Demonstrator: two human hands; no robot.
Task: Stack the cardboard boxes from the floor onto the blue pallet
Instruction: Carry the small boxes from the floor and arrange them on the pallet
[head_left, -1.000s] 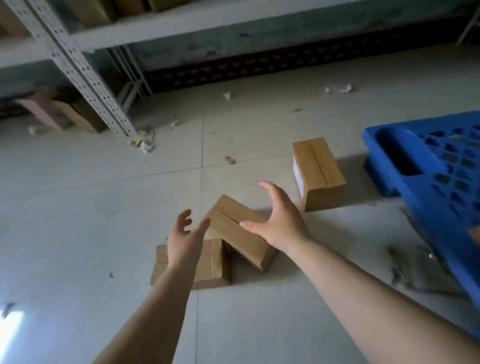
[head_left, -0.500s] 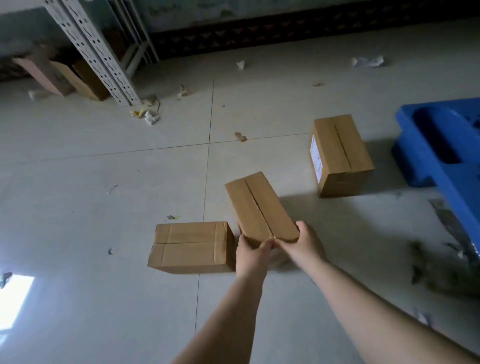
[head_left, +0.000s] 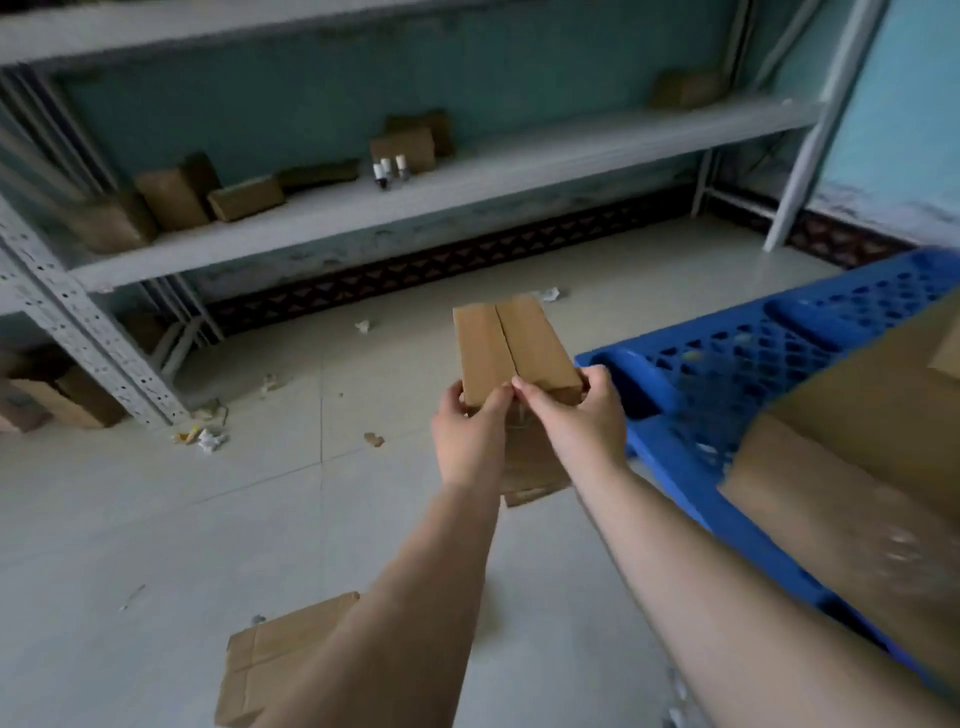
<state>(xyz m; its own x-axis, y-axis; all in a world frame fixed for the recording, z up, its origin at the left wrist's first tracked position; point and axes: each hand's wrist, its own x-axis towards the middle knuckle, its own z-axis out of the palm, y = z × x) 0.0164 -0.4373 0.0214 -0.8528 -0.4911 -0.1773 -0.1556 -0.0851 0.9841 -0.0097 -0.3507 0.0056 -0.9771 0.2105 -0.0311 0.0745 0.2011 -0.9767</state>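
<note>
A small cardboard box with a taped seam hangs in the air in front of me. My left hand grips its near left corner and my right hand grips its near right corner. Below the hands, part of another cardboard box shows on the floor. A third cardboard box lies on the floor at the bottom, partly behind my left forearm. The blue pallet lies to the right, just beyond the held box. Large cardboard boxes stand on the pallet's near part, blurred.
A grey metal shelf rack runs along the far wall with several small boxes and little bottles on it. Its perforated upright stands at left. Paper scraps litter the tiled floor. More boxes sit under the rack at left.
Both hands have lifted the middle box off the floor and carried it up and to the right, toward the pallet. My view has swung upward, so the shelves and pallet show.
</note>
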